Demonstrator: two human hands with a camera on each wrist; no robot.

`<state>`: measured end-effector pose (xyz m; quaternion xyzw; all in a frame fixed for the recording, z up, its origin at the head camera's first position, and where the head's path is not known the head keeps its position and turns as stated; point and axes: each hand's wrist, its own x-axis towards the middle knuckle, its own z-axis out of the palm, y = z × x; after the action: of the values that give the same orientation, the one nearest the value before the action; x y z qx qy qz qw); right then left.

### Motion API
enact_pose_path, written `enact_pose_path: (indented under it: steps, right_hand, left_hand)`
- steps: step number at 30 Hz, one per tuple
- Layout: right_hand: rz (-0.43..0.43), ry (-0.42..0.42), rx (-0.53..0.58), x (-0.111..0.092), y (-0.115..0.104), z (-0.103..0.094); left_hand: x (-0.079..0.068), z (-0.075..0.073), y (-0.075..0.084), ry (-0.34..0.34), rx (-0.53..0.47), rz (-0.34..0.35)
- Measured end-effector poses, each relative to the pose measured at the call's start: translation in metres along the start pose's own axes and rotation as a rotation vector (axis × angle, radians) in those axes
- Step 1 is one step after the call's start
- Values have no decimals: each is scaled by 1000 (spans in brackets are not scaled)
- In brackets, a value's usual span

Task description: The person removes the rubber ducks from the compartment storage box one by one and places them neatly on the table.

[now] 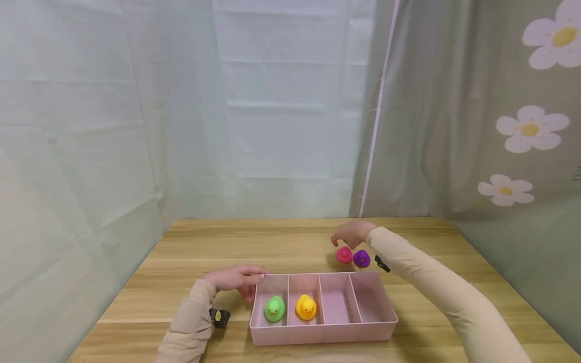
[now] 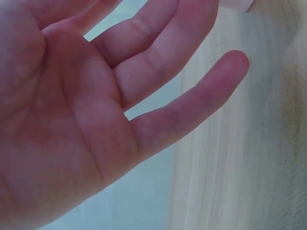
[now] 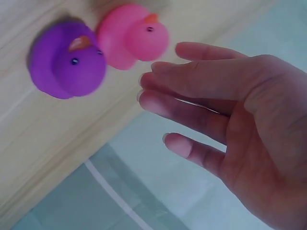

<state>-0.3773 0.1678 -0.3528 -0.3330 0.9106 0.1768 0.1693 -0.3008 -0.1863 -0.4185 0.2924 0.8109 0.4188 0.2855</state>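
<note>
My left hand (image 1: 236, 279) is at the back left corner of a pale pink divided box (image 1: 324, 333), fingertips touching its edge. In the left wrist view that hand's little finger (image 2: 196, 103) stretches out, and only a corner of the box shows. A green rubber duck (image 1: 274, 309) sits in the leftmost compartment, a yellow rubber duck (image 1: 306, 307) in the one beside it. Behind the box, my right hand (image 1: 354, 233) hovers just beyond a pink rubber duck (image 3: 132, 37), fingers loosely extended and holding nothing. A purple rubber duck (image 3: 69, 62) stands close beside the pink one.
Everything stands on a wooden table (image 1: 218, 242). The two right compartments of the box hold no duck. Pale curtains (image 1: 290, 126) hang behind the table and along both sides, with white flowers (image 1: 530, 129) printed on the right one.
</note>
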Motion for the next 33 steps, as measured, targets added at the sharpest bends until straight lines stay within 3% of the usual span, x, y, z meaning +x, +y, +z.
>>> enact_pose_path:
  steps: [7, 12, 22, 28, 33]
  right_hand:
    - [-71, 81, 62, -9, -7, -15]
    - [-173, 148, 49, -16, -18, -25]
    - [-204, 128, 42, -25, -39, -36]
    - [-311, 160, -34, -32, -67, -39]
    - [-455, 214, -221, -39, -100, -38]
  left_hand:
    - [1, -1, -2, -9, -11, -2]
    - [1, -2, -3, -8, -14, -6]
    - [4, -1, -4, -7, -16, 7]
    - [3, -1, -4, -14, -12, 36]
    - [2, -1, -3, -17, -14, 41]
